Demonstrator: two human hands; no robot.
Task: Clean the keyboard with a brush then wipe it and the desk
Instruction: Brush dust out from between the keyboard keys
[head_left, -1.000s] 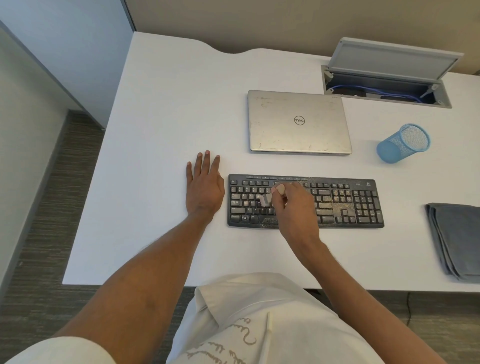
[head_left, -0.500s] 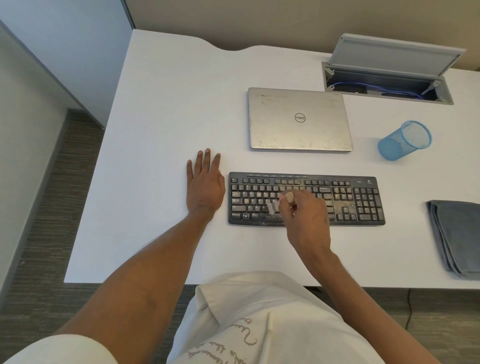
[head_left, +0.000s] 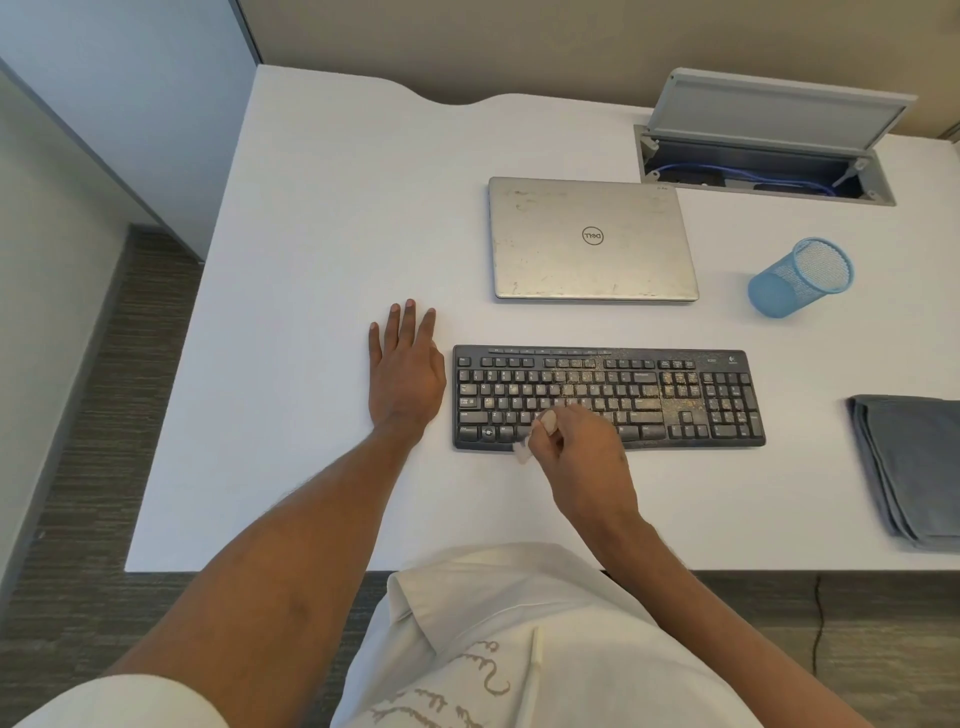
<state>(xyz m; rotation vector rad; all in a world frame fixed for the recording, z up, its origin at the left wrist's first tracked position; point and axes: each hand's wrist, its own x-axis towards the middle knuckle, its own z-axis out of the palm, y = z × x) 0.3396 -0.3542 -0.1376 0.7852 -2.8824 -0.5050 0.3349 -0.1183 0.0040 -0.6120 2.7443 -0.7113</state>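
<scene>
A black keyboard (head_left: 675, 395) lies on the white desk (head_left: 322, 218), with yellowish dust across its middle and right keys. My right hand (head_left: 579, 449) is closed on a small pale brush (head_left: 522, 451) whose tip sits at the keyboard's front edge, left of centre. Most of the brush is hidden by my fingers. My left hand (head_left: 404, 371) rests flat on the desk, fingers spread, just touching the keyboard's left end. A folded grey cloth (head_left: 914, 467) lies at the right edge of the desk.
A closed silver laptop (head_left: 589, 239) lies behind the keyboard. A blue mesh cup (head_left: 800, 278) lies on its side at the right. An open cable hatch (head_left: 769, 150) sits at the back right. The desk's front edge runs just below my forearms.
My right hand has drawn the brush toward me, from the middle key rows down to the keyboard's front edge. My left hand has stayed flat in place.
</scene>
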